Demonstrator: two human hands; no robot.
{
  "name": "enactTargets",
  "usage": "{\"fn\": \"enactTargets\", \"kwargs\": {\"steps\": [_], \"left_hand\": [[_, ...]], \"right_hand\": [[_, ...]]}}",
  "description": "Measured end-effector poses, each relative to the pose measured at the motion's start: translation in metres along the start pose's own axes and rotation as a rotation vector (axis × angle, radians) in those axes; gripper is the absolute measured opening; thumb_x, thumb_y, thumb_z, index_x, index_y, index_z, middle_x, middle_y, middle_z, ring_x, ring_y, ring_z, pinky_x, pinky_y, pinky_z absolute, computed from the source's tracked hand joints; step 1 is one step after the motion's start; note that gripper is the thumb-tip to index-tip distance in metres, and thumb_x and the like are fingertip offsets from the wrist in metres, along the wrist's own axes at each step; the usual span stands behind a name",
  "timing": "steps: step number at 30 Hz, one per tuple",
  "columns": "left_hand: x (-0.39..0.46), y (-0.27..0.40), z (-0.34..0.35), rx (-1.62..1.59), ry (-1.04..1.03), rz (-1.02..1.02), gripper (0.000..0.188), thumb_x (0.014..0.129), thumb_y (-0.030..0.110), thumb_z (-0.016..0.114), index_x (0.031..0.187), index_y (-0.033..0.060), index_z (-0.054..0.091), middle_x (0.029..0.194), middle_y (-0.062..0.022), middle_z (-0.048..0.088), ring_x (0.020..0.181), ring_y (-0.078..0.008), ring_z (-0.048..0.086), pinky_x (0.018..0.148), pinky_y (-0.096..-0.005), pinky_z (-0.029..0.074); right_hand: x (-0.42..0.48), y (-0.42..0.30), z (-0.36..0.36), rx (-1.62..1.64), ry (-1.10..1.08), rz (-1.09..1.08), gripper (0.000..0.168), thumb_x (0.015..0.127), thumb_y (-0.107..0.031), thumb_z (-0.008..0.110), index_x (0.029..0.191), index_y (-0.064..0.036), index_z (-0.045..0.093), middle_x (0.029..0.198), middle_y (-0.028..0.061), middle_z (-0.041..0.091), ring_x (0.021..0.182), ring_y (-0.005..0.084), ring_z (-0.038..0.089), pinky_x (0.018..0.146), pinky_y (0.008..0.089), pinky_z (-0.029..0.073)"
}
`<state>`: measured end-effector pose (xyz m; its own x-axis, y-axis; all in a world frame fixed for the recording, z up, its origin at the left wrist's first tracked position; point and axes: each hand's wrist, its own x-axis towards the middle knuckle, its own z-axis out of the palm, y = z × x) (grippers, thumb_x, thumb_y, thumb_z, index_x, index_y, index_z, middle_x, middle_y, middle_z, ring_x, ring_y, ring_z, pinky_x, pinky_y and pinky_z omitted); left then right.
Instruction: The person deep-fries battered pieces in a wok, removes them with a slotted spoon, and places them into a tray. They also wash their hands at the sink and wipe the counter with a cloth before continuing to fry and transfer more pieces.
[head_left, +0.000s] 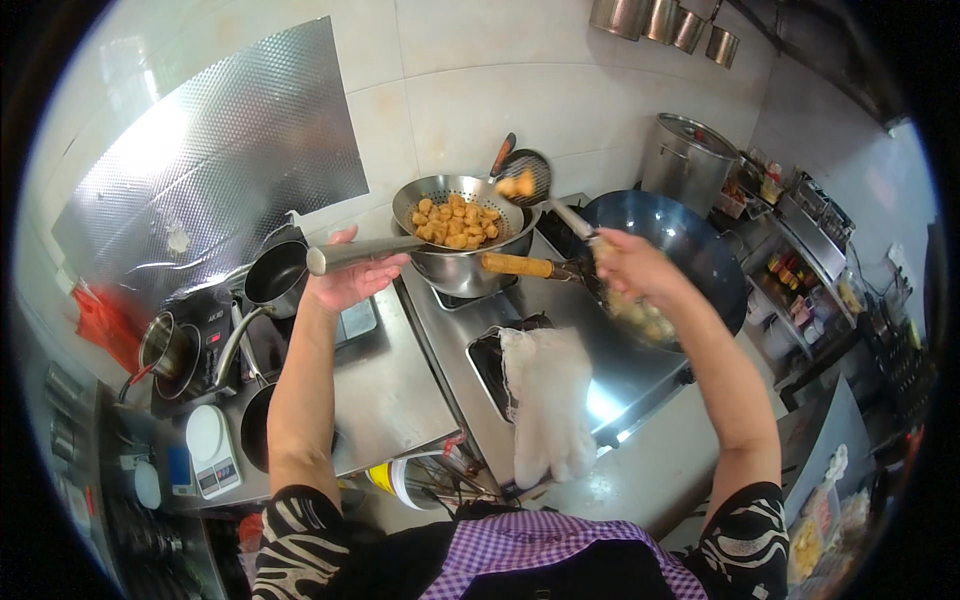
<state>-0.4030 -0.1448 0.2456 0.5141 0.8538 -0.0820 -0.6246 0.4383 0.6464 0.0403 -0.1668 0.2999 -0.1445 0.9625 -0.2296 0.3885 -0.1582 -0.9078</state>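
My left hand (349, 285) is palm up, holding the metal handle (367, 253) of a perforated strainer (406, 201). Golden-brown fried pieces (454, 223) fill much of the strainer, which rests over a stainless steel bowl (450, 276). In my right hand (637, 266) is the handle of a slotted skimmer (538, 166). Its bowl, blurred, is at the strainer's right rim and carries a few fried pieces (517, 184). Below my right forearm, paler pieces (641, 319) lie in bubbling oil inside a dark wok (645, 217). The wok's wooden handle (525, 265) points left.
A whitish cloth (551, 405) drapes over the steel stove's front edge. Left are a black saucepan (277, 277), an induction cooker (214, 330) and a kitchen scale (212, 450). A tall lidded pot (686, 161) stands behind the wok; shelves (810, 232) are right.
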Motion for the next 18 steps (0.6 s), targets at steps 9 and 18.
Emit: {"fn": "enactTargets", "kwargs": {"steps": [9,18], "left_hand": [[0.029,-0.017,0.014,-0.614,-0.009,-0.155,0.041,0.076,0.007,0.054,0.104,-0.0112,0.030,0.093,-0.0144,0.039,0.063,-0.0147,0.048,0.054,-0.0270,0.050],[0.032,-0.063,0.026,-0.641,-0.176,-0.031,0.035,0.073,0.007,0.052,0.100,-0.0109,0.039,0.077,-0.0093,0.047,0.058,-0.0157,0.048,0.053,-0.0261,0.047]], "right_hand": [[0.039,0.008,0.054,-0.003,0.158,-0.049,0.056,0.090,-0.015,0.052,0.143,-0.013,0.034,0.083,0.0061,0.058,0.055,0.0122,0.050,0.043,0.0272,0.043],[-0.057,0.063,-0.041,0.490,0.300,-0.107,0.060,0.090,-0.008,0.050,0.145,-0.009,0.026,0.077,0.0019,0.052,0.046,0.0061,0.040,0.036,0.0206,0.031]]}}
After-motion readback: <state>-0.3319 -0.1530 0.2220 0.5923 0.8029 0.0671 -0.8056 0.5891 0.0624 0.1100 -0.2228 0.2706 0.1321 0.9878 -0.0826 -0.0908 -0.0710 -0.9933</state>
